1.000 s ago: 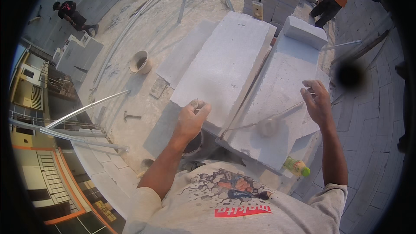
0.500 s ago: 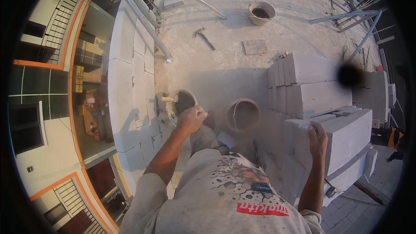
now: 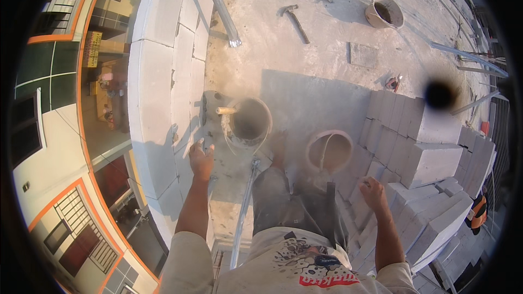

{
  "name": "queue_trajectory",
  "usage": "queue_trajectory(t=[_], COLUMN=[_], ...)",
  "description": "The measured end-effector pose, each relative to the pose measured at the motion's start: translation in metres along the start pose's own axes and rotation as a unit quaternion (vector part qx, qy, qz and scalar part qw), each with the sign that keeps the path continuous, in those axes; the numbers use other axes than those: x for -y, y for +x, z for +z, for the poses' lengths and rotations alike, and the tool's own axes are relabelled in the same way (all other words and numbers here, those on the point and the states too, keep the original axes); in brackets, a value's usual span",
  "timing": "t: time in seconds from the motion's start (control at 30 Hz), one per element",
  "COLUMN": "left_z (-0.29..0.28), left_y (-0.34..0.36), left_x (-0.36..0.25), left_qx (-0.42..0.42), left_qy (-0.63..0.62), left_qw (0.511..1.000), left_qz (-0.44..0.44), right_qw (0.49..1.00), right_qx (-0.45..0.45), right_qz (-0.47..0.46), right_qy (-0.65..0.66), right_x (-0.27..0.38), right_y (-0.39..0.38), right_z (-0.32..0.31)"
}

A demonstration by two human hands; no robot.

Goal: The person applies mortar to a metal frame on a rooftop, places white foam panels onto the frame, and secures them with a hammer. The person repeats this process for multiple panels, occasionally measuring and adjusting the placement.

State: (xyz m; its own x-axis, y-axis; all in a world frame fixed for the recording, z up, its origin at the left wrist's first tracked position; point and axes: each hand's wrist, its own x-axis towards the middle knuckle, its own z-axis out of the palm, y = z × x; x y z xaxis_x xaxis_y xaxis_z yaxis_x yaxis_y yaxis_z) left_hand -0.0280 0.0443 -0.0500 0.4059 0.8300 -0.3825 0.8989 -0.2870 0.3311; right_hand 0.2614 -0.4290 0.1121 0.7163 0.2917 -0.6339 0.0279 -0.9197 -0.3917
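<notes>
My left hand (image 3: 201, 160) is held beside the white block wall (image 3: 159, 81), fingers apart and nothing in them. Whether it touches the wall I cannot tell. Ahead of it stands a bucket (image 3: 268, 122) with a dark inside and a wire handle hanging down. A tool's pale wooden handle (image 3: 226, 111) sticks out over its left rim; the tool's head is hidden. To the right is a pinkish bucket (image 3: 309, 155), its handle across the opening. My right hand (image 3: 372, 193) hovers near the stacked white blocks (image 3: 436, 163), fingers curled in, with nothing showing in it.
A hammer (image 3: 297, 24), a flat square board (image 3: 362, 55) and another bucket (image 3: 399, 20) sit farther off on the dusty floor. Metal profiles (image 3: 219, 8) lean by the wall; another metal bar (image 3: 245, 212) lies beside my legs. Beyond the wall is a drop toward a building (image 3: 65, 130).
My left hand has moved left from near the bucket to the wall, its fingers now spread. My right hand has drawn inward from the blocks. The view has shifted, showing the buckets more fully.
</notes>
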Motion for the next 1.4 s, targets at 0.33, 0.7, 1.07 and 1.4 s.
queue_trajectory(t=[0.33,0.7,1.07,1.4], left_z=[0.189,0.037,-0.074,-0.028], left_y=[0.185,0.051,-0.100,-0.008], left_x=[0.022,-0.048,-0.328,-0.522], left_qx=[0.109,0.258,0.331,0.447], left_qy=[0.166,-0.244,-0.231,0.074], left_qw=[0.980,0.877,0.889,0.774], left_qz=[-0.008,-0.323,0.215,0.443], right_qw=[0.963,0.987,0.816,0.542], right_qx=[0.120,0.093,0.047,-0.182], right_qz=[0.222,0.113,0.007,0.153], right_qy=[-0.099,0.060,0.577,0.806], right_x=[-0.089,0.031,0.212,0.060], right_y=[-0.033,0.012,0.084,0.102], right_z=[0.061,0.077,0.012,-0.142])
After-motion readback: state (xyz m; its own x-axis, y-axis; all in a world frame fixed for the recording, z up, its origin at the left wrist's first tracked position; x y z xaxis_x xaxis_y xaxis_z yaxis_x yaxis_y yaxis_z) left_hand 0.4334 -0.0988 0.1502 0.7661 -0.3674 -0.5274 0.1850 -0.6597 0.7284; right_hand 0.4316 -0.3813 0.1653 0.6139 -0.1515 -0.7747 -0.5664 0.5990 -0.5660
